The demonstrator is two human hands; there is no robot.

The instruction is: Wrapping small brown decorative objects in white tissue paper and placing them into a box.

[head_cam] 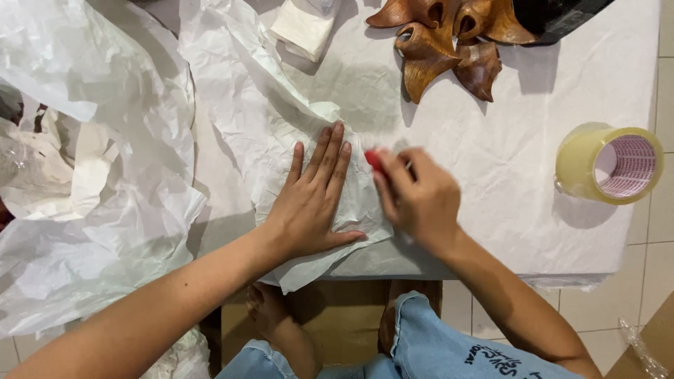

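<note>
— Two hands are at work over a low table [562, 231] draped in white cloth, seen from above. What takes up the most room?

— Crumpled white tissue paper [91, 210], heaped across the whole left side and spilling off the table edge. A separate sheet of the same paper [281, 133] runs from the top of the table down to the near edge, where both hands are.

— And the hands themselves?

— The left hand [312, 200] lies flat, palm down, fingers straight and slightly spread, pressing that sheet against the table. It grips nothing. The right hand [418, 200] is just beside it, blurred, fingers curled around a small red object [374, 160] that peeks out at the fingertips. What that object is, I cannot tell.

— Where does the red object sit relative to the paper?

— Right at the sheet's right edge, close to the left fingertips.

— Anything else on the table?

— At the far edge, a cluster of carved brown wooden pieces [442, 45] with pointed tips, touching one another. Beside them lies a dark object, mostly cut off. At the right edge stands a roll of clear packing tape [609, 163] on its side, well apart from the hands. Near the top lies a small folded white pad [303, 27].

— Below the table?

— Blue jeans [449, 347], a bare foot [270, 309], pale floor tiles.
</note>
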